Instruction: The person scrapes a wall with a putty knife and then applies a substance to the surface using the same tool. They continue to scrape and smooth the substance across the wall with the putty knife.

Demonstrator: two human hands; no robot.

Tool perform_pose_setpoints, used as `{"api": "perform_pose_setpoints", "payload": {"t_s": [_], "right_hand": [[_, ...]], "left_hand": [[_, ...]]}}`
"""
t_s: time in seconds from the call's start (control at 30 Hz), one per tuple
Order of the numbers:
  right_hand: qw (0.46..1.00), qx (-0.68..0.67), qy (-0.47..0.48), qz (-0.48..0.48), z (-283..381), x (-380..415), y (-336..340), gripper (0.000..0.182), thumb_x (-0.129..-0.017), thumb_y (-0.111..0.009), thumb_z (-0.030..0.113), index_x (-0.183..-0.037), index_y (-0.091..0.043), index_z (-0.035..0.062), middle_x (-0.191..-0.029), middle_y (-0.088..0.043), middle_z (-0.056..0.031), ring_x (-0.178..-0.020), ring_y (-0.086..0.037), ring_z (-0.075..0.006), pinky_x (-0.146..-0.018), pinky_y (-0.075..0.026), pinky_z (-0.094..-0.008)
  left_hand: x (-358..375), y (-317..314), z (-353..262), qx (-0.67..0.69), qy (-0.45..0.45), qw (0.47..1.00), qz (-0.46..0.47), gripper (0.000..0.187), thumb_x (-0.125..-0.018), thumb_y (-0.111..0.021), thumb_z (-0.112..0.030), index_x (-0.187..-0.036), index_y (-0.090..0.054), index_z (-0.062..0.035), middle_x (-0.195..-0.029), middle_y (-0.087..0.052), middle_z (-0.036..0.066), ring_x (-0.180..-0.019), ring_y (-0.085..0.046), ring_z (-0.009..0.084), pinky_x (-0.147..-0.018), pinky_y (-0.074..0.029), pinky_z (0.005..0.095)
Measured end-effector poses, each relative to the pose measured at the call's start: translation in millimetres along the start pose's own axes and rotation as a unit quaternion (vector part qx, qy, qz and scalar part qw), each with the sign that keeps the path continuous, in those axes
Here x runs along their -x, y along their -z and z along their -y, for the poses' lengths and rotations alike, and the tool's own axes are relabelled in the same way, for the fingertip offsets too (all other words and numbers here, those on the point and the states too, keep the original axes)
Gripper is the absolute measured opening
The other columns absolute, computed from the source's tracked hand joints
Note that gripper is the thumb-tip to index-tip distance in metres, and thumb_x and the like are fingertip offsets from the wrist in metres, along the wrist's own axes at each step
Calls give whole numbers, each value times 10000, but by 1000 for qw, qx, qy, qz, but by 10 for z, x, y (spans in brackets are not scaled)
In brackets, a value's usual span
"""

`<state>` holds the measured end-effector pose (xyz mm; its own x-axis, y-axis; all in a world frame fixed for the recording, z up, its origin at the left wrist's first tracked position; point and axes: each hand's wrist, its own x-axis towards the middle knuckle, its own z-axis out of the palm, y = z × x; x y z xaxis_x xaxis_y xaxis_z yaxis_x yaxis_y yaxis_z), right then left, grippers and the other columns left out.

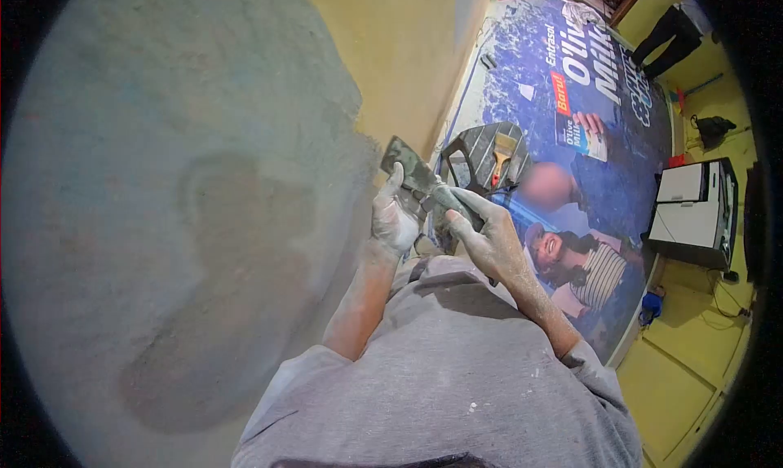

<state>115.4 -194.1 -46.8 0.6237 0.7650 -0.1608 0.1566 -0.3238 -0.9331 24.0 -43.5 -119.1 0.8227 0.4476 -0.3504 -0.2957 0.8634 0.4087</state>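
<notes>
In front of my chest is a putty knife, its broad blade smeared with grey-white filler and tilted up to the left. My right hand is closed around its handle, fingers dusted white. My left hand holds the blade end, with the thumb along the blade's edge and the other fingers partly hidden behind it. Both hands and forearms carry pale powder. Close on the left rises a wall coated with grey skim plaster, with my shadow on it.
A dark plastic stool holds a paintbrush just beyond my hands. A large printed banner covers the floor. Bare yellow wall adjoins the plaster. At right stand a white-fronted cabinet and, farther back, another person.
</notes>
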Motion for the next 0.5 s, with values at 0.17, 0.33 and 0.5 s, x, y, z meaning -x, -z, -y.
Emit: {"api": "perform_pose_setpoints", "payload": {"t_s": [0.17,0.33,0.5], "right_hand": [[994,49,96,-19,610,-12,-107,253,-891,-594,123,-1068,-636,-53,-776,-665,-239,-706,-695,-307,-664,-522,-375],[980,150,127,-11,958,-47,-226,158,-874,-586,103,-831,-605,-48,-619,-599,-215,-605,-654,-359,-566,-499,-415],[965,200,168,-29,1059,21,-304,115,-863,-580,69,-815,-595,-34,-618,-572,-229,-613,-642,-378,-575,-486,-436]], "left_hand": [[84,-269,-202,81,-70,994,12,288,-980,-540,-260,-1208,-572,-86,-1069,-661,40,-994,-644,178,-882,-536,355],[104,-343,-410,265,-17,958,107,244,-1004,-475,-166,-1210,-567,-75,-1095,-655,50,-1013,-634,195,-886,-545,367],[108,-328,-456,279,-15,947,157,256,-1020,-437,-181,-1208,-568,-68,-1075,-660,84,-942,-643,211,-867,-566,384]]}}
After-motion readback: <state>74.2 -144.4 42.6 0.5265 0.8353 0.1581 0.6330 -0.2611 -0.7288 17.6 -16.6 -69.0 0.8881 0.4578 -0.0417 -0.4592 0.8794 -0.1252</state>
